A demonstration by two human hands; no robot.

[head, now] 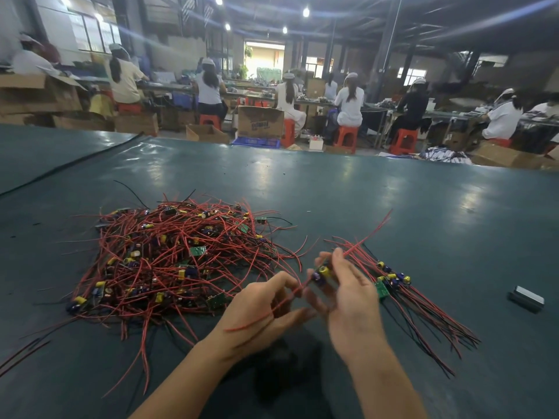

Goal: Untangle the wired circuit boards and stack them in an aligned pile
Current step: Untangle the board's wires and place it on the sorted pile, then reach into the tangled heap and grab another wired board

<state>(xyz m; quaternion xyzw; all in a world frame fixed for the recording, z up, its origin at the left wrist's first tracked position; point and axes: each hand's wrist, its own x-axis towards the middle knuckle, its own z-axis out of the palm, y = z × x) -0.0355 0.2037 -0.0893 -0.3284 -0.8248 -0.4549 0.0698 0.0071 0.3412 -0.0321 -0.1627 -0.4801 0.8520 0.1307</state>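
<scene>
A big tangled heap of small green circuit boards with red and black wires [169, 258] lies on the dark green table [363, 192], left of centre. To the right lies a sorted pile of boards [390, 279] with their wires fanned toward the lower right. Above the table between the two, my right hand [348, 294] grips one circuit board [321, 273] with yellow and purple parts; a red wire rises from it to the upper right. My left hand [260, 306] pinches a red wire [282, 303] running from that board across my palm.
A small grey rectangular block [526, 298] sits on the table at the right. A black cable [69, 164] runs across the far left of the table. Beyond the far edge are cardboard boxes, red stools and seated people at other benches.
</scene>
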